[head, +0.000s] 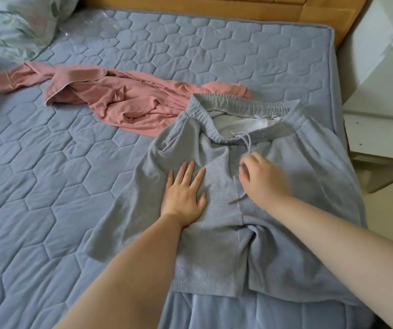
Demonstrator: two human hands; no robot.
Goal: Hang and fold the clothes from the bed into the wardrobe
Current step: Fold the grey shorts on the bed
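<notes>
- Grey shorts (214, 245) spread on the bed (48, 174), waistband at the far end.
- Left hand (183, 193) flat on the shorts, fingers straight.
- Right hand (262, 176) curled at the drawstring (247, 141) (blurred, grip unclear).
- Pink garment (124, 98) crumpled, touching the waistband.

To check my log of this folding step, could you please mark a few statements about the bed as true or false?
1. The left hand lies flat on the grey shorts. True.
2. The pink garment is neatly folded. False: it lies crumpled.
3. The shorts' waistband overlaps the pink garment. True.
4. The pillow rests on the shorts. False: it sits far left on the bed, apart from them.
5. The right hand is at the drawstring. True.
</notes>
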